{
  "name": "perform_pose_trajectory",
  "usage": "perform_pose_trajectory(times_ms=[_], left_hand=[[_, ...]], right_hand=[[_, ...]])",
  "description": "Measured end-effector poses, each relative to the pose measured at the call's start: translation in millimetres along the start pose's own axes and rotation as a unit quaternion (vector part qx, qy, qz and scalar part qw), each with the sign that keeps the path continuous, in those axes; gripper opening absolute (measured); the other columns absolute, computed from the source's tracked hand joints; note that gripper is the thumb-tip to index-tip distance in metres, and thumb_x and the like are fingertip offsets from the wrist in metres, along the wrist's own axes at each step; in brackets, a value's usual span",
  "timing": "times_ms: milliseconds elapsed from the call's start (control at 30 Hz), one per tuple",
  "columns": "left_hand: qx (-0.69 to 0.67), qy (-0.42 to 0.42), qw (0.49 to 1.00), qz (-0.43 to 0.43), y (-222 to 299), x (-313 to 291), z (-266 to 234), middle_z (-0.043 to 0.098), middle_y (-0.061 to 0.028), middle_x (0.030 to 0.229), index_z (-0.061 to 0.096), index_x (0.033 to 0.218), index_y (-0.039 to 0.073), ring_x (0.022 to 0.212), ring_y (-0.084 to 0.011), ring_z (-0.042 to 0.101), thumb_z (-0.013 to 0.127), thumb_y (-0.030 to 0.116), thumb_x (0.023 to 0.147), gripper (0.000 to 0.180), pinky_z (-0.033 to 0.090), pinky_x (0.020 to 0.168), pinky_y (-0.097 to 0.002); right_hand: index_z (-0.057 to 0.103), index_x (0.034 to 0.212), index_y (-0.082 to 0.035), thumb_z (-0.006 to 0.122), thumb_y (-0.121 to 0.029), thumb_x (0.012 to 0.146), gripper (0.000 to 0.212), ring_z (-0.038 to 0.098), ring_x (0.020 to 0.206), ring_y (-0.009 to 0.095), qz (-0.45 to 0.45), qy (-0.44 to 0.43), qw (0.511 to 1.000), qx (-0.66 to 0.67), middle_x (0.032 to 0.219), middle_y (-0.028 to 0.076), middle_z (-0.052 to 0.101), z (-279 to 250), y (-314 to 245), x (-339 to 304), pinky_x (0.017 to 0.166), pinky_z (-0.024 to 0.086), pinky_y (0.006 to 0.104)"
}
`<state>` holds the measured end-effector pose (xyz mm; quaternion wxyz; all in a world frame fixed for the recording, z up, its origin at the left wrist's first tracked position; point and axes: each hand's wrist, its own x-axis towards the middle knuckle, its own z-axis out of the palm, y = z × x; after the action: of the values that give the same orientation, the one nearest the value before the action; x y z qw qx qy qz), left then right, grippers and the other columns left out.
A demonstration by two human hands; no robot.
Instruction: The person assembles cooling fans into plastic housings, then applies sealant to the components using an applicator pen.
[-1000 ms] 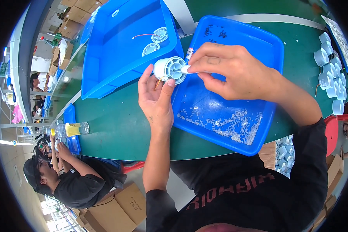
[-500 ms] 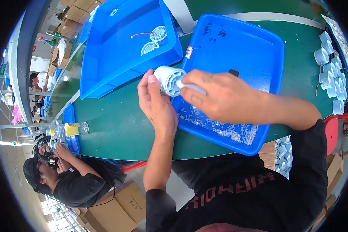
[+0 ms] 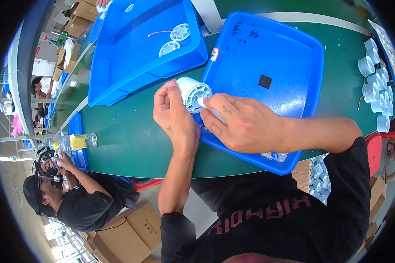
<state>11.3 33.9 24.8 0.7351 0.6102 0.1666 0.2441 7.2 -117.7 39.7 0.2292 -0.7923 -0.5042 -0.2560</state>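
Observation:
My left hand is closed around a white plastic cylindrical housing, tilted so its ribbed, spoked end faces my right hand. In my right hand is a slim white stick-like tool, its tip against or very close to the middle of that ribbed end; the exact contact is hidden by my fingers. Both hands are over the near left edge of a shallow blue tray. Lying in the tray are a black square piece, small black bits and tiny clear pieces, partly covered by my right arm.
A deeper blue bin at the far left holds round white parts, one with a red wire. Several white cups stand on the green table at right. A clear bottle lies left, near a co-worker. White parts fill a box below.
My right hand has lowered slightly, and the tool's angle has shifted. The housing's ribbed end is turned a little more toward view. The black square now shows fully.

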Motion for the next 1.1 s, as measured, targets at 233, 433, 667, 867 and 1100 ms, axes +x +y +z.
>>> perform_pose_trajectory(times_ms=[233,433,667,867,1100], left_hand=[[-0.055,-0.04,0.997,0.022,-9.0,5.5,-6.7,0.06,-0.0103,0.097,0.052,0.108,-0.003,0.084,-0.0134,0.059,0.053,0.013,0.095,0.02,0.05,0.07,-0.0264],[-0.047,-0.013,0.993,0.112,9.0,9.8,-13.9,0.041,-0.0169,0.131,0.035,0.132,0.001,0.114,-0.0236,0.051,0.063,0.004,0.088,0.052,0.047,0.089,-0.0333],[0.131,-0.146,0.863,0.466,-2.3,-4.4,-5.8,0.035,-0.0225,0.132,0.024,0.139,0.0,0.118,-0.0343,0.05,0.079,-0.007,0.066,0.092,0.046,0.098,-0.0401],[0.204,-0.166,0.804,0.533,-6.7,-4.3,-7.3,0.036,-0.0222,0.126,0.026,0.137,0.003,0.112,-0.0352,0.055,0.082,-0.004,0.064,0.092,0.053,0.092,-0.044],[0.206,-0.172,0.791,0.55,-5.6,-6.8,-10.2,0.035,-0.0215,0.125,0.028,0.135,0.003,0.111,-0.0353,0.055,0.081,-0.003,0.065,0.089,0.053,0.091,-0.0434]], right_hand=[[0.057,0.103,0.009,0.06,-0.001,0.076,0.029,0.062,0.081,0.028,0.049,-0.028,0.993,0.104,0.102,0.018,0.053,-6.7,9.0,4.9,0.06,0.054,0.0319],[0.054,0.1,0.004,0.061,-0.001,0.074,0.027,0.057,0.066,0.028,0.095,0.066,0.964,0.239,0.09,0.018,0.053,-47.6,16.7,22.5,0.058,0.049,0.0352],[0.065,0.103,-0.008,0.063,-0.002,0.071,0.033,0.054,0.06,0.019,0.079,0.059,0.971,0.219,0.082,0.007,0.05,-42.6,39.0,15.8,0.054,0.045,0.0285],[0.058,0.124,-0.009,0.07,-0.01,0.063,0.062,0.059,0.06,0.022,0.042,-0.058,0.988,0.136,0.079,0.007,0.055,-42.5,35.8,10.1,0.048,0.045,0.0342],[0.067,0.103,-0.003,0.067,-0.008,0.064,0.04,0.062,0.063,0.025,0.059,-0.093,0.975,0.193,0.076,0.008,0.059,-43.8,36.1,13.5,0.053,0.049,0.0344]])
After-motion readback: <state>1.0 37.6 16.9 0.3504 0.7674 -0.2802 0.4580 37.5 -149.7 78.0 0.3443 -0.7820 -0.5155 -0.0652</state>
